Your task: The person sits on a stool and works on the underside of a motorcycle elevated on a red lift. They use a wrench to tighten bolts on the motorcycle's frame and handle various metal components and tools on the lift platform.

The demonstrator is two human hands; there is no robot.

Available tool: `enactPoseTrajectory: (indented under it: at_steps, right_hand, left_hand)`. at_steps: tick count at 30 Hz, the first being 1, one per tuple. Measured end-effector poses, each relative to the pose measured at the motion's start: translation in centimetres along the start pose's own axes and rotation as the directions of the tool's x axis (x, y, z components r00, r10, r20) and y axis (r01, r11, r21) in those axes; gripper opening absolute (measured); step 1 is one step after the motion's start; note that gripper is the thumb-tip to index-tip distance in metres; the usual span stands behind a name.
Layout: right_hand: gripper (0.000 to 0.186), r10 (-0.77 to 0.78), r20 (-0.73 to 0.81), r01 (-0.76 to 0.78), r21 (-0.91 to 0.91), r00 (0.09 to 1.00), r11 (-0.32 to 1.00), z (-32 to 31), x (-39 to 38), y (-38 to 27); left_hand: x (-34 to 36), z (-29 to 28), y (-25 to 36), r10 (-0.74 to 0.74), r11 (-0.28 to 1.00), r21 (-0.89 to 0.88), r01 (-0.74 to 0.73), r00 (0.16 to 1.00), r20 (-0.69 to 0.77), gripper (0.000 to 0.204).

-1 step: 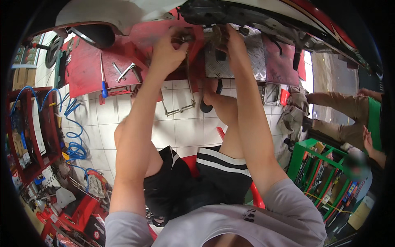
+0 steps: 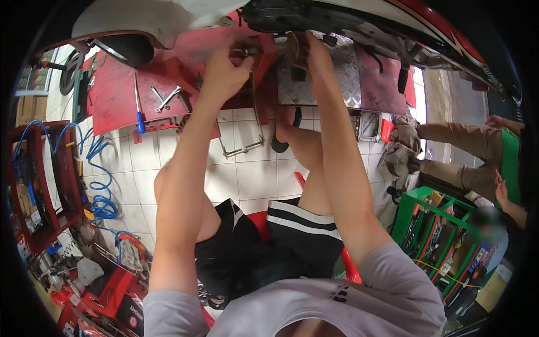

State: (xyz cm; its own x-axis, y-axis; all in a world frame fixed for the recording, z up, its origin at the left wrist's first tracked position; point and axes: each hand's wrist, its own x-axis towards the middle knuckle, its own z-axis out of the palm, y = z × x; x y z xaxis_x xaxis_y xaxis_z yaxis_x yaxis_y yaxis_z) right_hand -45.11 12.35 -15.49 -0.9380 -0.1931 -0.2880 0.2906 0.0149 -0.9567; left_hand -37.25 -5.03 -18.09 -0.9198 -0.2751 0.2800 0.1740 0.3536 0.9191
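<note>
Both my arms reach up to the underside of a motorbike [image 2: 314, 21] over a red work platform [image 2: 112, 95]. My left hand [image 2: 223, 72] is closed, thumb and fingers curled about a small dark metal part [image 2: 247, 51], which is blurred. To the right, my right hand [image 2: 317, 53] grips a brownish, grimy metal part [image 2: 292, 49] over a ridged metal plate [image 2: 337, 84]. The fingers of that hand are partly hidden behind its back. On the platform to the left lie a blue-handled screwdriver [image 2: 140, 121] and a few wrenches [image 2: 165, 101].
A metal frame [image 2: 244, 149] hangs below the platform's edge. A red rack [image 2: 50, 185] with a coiled blue air hose [image 2: 104, 205] stands at the left. At the right are a green tool rack [image 2: 438, 236], a crumpled cloth [image 2: 401, 146] and another person's legs [image 2: 460, 140].
</note>
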Motion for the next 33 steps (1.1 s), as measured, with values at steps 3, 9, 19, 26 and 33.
enactPoseTrajectory:
  at_steps: [3, 9, 19, 26, 33]
  right_hand:
    - [0.042, 0.006, -0.004, -0.006, -0.006, 1.0, 1.0, -0.3, 0.1, 0.1]
    - [0.042, -0.022, 0.014, 0.022, -0.05, 1.0, 0.999, -0.2, 0.2, 0.3]
    - [0.04, 0.003, -0.032, -0.004, -0.011, 0.999, 1.0, 0.3, -0.4, -0.2]
    - [0.043, 0.016, -0.022, -0.016, -0.032, 1.0, 0.999, 0.0, -0.2, 0.0]
    - [0.044, -0.039, -0.045, 0.038, -0.022, 0.998, 0.999, 0.6, -0.2, -0.1]
  left_hand:
    - [0.3, -0.1, 1.1, -0.304, 0.951, -0.03, 0.307, 0.95, 0.074, 0.031]
    - [0.2, 0.4, 0.3, -0.048, 0.997, 0.064, 0.05, 0.998, -0.027, 0.031]
    - [0.3, 0.0, 0.1, -0.062, 0.987, -0.144, 0.065, 0.998, 0.025, 0.03]
    - [0.7, -0.9, 1.3, -0.431, 0.892, -0.077, 0.446, 0.888, 0.159, 0.027]
    - [0.0, 0.4, 0.5, -0.106, 0.993, 0.043, 0.112, 0.986, -0.125, 0.033]
